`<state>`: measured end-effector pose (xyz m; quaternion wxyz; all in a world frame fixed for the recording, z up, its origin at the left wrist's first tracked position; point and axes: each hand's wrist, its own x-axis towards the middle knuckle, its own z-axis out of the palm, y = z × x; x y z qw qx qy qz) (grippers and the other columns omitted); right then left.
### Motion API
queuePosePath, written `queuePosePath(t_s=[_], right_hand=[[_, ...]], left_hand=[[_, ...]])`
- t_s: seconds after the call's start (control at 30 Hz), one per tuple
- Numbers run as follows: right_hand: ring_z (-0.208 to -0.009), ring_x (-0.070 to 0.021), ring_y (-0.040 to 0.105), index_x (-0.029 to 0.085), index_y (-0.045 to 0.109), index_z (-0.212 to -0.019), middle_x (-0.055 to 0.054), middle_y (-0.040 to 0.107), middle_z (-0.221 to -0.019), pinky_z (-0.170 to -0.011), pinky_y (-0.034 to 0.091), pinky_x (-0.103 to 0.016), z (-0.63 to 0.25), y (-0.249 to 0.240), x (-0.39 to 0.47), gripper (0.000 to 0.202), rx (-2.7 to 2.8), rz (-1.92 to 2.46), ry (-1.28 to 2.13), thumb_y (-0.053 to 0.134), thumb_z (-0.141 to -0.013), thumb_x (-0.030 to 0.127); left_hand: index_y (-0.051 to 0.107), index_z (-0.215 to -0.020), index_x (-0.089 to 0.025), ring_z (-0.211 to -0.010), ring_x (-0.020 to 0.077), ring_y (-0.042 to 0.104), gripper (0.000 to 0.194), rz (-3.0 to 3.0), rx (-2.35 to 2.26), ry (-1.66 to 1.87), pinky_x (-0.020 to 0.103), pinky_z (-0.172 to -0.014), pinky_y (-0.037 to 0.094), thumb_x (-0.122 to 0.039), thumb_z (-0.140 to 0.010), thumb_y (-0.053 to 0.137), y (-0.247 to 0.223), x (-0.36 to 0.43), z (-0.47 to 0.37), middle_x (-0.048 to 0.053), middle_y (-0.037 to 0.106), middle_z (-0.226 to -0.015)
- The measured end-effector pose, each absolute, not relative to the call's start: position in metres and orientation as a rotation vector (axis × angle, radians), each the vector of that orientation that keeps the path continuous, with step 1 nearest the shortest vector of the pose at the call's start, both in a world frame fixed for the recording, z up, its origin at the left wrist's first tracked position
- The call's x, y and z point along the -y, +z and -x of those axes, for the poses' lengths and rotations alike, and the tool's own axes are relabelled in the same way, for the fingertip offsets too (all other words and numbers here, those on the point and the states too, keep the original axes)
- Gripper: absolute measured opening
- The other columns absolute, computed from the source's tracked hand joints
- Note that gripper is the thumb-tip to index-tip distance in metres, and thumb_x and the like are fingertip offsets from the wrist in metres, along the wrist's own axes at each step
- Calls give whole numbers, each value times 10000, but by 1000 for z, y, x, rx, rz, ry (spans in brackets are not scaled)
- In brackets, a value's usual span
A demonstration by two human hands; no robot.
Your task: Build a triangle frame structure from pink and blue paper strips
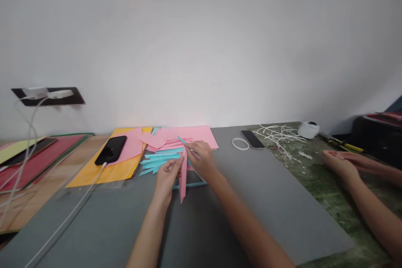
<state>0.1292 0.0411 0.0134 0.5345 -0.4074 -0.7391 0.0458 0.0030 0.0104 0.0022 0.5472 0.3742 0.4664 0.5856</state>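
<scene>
A folded piece of pink paper (pixel 183 180) stands on edge in front of me. My left hand (pixel 168 174) pinches its left side near the top. My right hand (pixel 202 158) is closed at the paper's upper right edge, and a thin blue strip (pixel 181 139) sticks out from its fingertips; what it is exactly I cannot make out. Behind my left hand fans a bunch of light-blue paper strips (pixel 153 163). Partly hidden beneath both hands lies a dark, blue-edged flat piece (pixel 196 181). Pink paper sheets (pixel 205 134) and cut pink pieces lie just beyond.
At left, a black phone (pixel 111 150) on a charging cable rests over orange paper (pixel 86 174). Another phone (pixel 253 139), a white ring (pixel 240 144), tangled white cords (pixel 276 133) and a white roll (pixel 308 130) lie right. Another person's hands (pixel 341 165) are at far right.
</scene>
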Motion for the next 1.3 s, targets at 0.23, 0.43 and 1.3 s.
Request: queuePosePath(t_s=[0.23,0.43,1.3], right_hand=[[-852,-161,584,227,660,-919,-54,662,-862,-798,460,-313,-124,10,-34,187,1652,828,318,504,-819,202],[-847,-156,606,221,689,-855,-55,674,-874,-800,483,-310,-119,13,-31,173,1541,819,531,532,-787,191],[-835,-151,601,215,683,-870,-31,690,-878,-689,417,-264,-122,15,-30,156,1556,864,722,553,-785,228]], left_hand=[[611,-799,-148,-474,60,545,313,-644,-987,1342,147,-453,422,-269,-561,775,8,-8,-5,-25,626,-604],[588,-827,-165,-611,73,620,229,-470,-837,1387,151,-590,493,-106,-645,713,10,-8,-7,2,669,-736],[656,-912,-145,-486,48,567,327,-485,-877,1445,132,-481,462,-136,-599,750,8,-8,-8,-7,681,-661]])
